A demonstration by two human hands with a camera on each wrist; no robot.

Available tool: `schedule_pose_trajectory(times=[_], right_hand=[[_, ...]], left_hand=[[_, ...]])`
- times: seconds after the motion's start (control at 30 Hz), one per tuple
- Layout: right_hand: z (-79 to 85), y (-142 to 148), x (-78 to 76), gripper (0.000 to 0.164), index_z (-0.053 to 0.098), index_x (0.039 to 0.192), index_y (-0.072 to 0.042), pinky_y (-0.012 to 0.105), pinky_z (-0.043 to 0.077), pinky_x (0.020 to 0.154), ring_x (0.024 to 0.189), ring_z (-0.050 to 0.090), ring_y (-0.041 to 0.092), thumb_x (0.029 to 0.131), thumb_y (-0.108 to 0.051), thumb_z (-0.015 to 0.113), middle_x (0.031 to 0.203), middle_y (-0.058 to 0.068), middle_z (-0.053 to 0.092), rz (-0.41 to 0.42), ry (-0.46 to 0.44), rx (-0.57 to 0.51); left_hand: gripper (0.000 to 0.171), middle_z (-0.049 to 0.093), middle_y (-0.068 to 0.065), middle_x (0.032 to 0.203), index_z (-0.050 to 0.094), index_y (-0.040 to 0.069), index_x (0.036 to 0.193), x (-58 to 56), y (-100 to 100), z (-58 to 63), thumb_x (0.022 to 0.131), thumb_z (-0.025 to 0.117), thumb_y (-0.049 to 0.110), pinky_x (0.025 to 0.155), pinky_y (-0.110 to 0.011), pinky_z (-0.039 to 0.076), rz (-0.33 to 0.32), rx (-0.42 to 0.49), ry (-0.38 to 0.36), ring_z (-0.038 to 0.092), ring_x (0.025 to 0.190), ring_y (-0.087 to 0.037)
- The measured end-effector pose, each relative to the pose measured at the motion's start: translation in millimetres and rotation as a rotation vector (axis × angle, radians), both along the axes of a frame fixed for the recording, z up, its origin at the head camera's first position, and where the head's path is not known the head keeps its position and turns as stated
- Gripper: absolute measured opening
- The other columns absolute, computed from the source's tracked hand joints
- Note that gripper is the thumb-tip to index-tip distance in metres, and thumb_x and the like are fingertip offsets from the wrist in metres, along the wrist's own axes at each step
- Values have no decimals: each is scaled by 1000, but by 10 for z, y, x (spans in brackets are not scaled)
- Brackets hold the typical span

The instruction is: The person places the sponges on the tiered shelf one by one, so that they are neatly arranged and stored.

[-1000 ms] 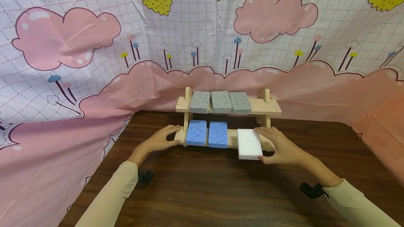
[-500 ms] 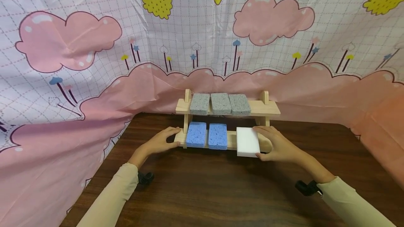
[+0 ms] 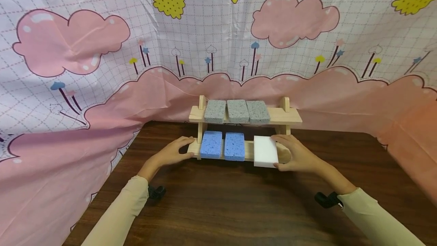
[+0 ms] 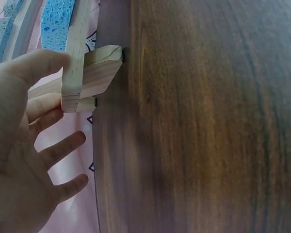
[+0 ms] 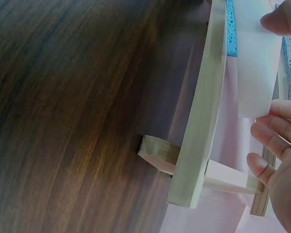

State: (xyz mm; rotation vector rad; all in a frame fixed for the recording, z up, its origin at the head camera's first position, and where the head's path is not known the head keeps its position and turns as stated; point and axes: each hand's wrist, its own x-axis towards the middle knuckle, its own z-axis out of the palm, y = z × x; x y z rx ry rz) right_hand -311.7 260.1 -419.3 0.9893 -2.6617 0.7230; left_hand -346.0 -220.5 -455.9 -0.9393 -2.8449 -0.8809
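Observation:
A two-tier wooden rack (image 3: 285, 114) stands toward the back of the table. My left hand (image 3: 173, 151) holds the left end of its lower board; in the left wrist view the thumb (image 4: 46, 63) lies on the board and two fingers touch its end, the others spread. Between thumb and fingers my right hand (image 3: 297, 155) grips a white sponge (image 3: 265, 151) by its right side. The sponge is close over the right part of the lower board. Left of it, two blue sponges (image 3: 211, 144) lean side by side on that board.
Three grey sponges (image 3: 238, 110) rest on the upper board, leaving its right end bare. Behind the rack hangs a printed cloth (image 3: 191, 90) with pink clouds. The dark wood table (image 3: 218, 204) stretches out in front.
The right hand has moved the white sponge slightly left and back, toward the lower board. My left hand stays at the rack's left end.

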Motion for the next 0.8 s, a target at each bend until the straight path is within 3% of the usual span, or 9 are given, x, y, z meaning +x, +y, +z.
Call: schedule_pose_trajectory(times=[0.43,0.8], right_hand=[[-37,-2,-65,87,52,146,-3,61,47,94,124,49,37,73,-28,90,145,23,52,-16,-19,14],[-10,-39,-134,86,53,145,-2,62,47,95,124,51,40,70,-25,90,143,22,55,25,-2,7]], left_hand=[[64,47,-22,153,47,1,151,-7,5,16,96,70,25,115,-59,38,-2,12,-15,47,141,-41],[63,48,-22,153,48,2,151,-16,-13,3,97,70,25,114,-60,39,-2,8,-9,48,140,-41]])
